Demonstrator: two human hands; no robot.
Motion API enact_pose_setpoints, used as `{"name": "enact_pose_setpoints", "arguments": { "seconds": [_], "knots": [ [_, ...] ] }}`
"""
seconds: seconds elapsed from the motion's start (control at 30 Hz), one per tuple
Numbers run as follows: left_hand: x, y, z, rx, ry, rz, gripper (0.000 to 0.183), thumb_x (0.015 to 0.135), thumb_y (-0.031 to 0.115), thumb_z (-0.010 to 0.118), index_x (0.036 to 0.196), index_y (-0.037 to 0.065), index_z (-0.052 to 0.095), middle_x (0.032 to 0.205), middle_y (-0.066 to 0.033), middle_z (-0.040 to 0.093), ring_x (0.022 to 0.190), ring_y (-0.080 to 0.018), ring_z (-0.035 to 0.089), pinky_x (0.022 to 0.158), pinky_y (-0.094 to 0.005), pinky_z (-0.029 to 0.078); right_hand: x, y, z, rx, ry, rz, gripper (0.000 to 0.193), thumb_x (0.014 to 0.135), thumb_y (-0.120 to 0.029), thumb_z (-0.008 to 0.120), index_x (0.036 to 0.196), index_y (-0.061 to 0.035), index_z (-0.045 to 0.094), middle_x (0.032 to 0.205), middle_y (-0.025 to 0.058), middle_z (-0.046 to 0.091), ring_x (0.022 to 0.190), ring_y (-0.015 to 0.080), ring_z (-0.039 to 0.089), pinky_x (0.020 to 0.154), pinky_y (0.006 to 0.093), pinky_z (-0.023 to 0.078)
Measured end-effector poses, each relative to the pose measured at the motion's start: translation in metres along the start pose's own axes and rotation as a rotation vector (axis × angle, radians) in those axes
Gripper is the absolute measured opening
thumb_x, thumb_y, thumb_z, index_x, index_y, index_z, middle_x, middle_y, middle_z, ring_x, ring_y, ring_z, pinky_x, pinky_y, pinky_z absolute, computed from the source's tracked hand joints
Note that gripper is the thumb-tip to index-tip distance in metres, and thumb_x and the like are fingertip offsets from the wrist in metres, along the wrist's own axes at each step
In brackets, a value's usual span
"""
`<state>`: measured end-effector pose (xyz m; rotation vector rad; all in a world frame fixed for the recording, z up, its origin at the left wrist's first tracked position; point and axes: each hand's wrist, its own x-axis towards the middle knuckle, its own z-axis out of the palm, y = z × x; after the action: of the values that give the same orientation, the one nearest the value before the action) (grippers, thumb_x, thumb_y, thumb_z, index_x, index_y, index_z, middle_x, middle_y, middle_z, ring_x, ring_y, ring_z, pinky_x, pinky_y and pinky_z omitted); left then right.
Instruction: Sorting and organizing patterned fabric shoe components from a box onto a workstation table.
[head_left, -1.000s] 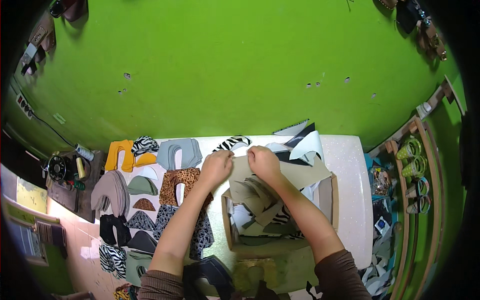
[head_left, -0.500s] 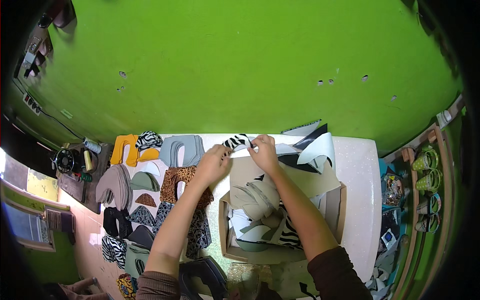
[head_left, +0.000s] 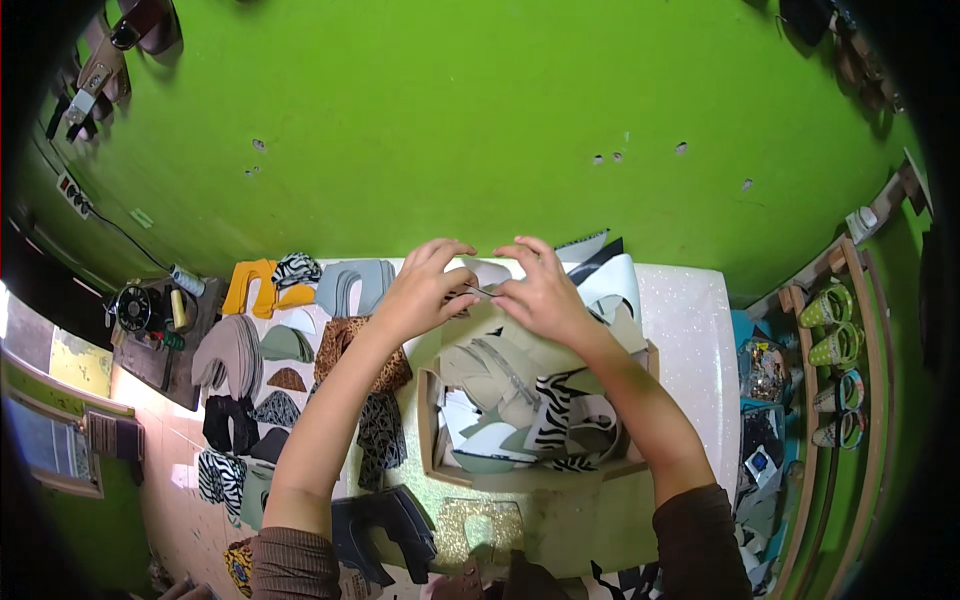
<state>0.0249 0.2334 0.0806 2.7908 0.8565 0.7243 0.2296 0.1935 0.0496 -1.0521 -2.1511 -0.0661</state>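
Note:
Above the far side of an open cardboard box (head_left: 428,430), my left hand (head_left: 430,290) and my right hand (head_left: 540,295) face each other. Their thumbs and fingers pinch the two ends of a curved zebra-print piece (head_left: 482,291). It is turned nearly edge-on, so its pattern is mostly hidden by my fingers. Below, the box holds beige cut pieces (head_left: 490,375), a zebra-print offcut (head_left: 553,412) and several white and green scraps.
Stacks of U-shaped pieces lie to the left: grey (head_left: 355,285), yellow (head_left: 245,285), taupe (head_left: 225,355) and leopard-print (head_left: 345,345). Black pieces (head_left: 385,530) lie near the front. A shoe rack (head_left: 855,340) stands at the right against the green wall (head_left: 420,120).
The zebra-print piece has turned from showing its patterned face to nearly edge-on. My hands have drawn slightly nearer and reshaped their grip. The whole view has shifted a little.

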Motion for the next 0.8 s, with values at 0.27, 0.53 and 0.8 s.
{"name": "enact_pose_setpoints", "arguments": {
  "seconds": [0.27,0.53,0.8],
  "knots": [
    [-0.006,0.037,-0.002,-0.093,-0.106,-0.098,0.021,0.081,0.024,0.061,0.087,0.004,0.058,0.071,-0.0126,0.061,0.063,-0.0282,0.060,0.056,-0.0358,0.047,-0.033,-0.017,-0.057,-0.061,0.019,-0.006,0.022,0.067,-0.018,0.071,0.064,-0.0030,0.055,0.103,0.0082,0.054,0.105,0.0301,0.044,0.085,0.0380,0.040],
    [-0.043,0.071,0.012,-1.054,0.076,-0.517,0.017,0.081,0.017,0.063,0.088,0.002,0.057,0.078,-0.0010,0.059,0.068,-0.0068,0.053,0.061,-0.0213,0.043,-0.062,-0.049,-0.085,0.212,-0.100,0.380,0.026,0.078,-0.027,0.063,0.075,-0.0023,0.056,0.073,0.0097,0.058,0.070,0.0252,0.056,0.062,0.0320,0.044],
    [-0.091,0.104,0.028,-1.580,0.133,-0.794,0.028,0.092,0.014,0.045,0.118,0.006,0.042,0.103,-0.0179,0.059,0.082,-0.0187,0.062,0.071,-0.0269,0.052,-0.093,-0.063,-0.047,0.305,-0.189,0.607,0.031,0.077,-0.031,0.064,0.091,-0.0033,0.058,0.078,0.0123,0.059,0.068,0.0245,0.056,0.062,0.0318,0.044]
  ]
}}
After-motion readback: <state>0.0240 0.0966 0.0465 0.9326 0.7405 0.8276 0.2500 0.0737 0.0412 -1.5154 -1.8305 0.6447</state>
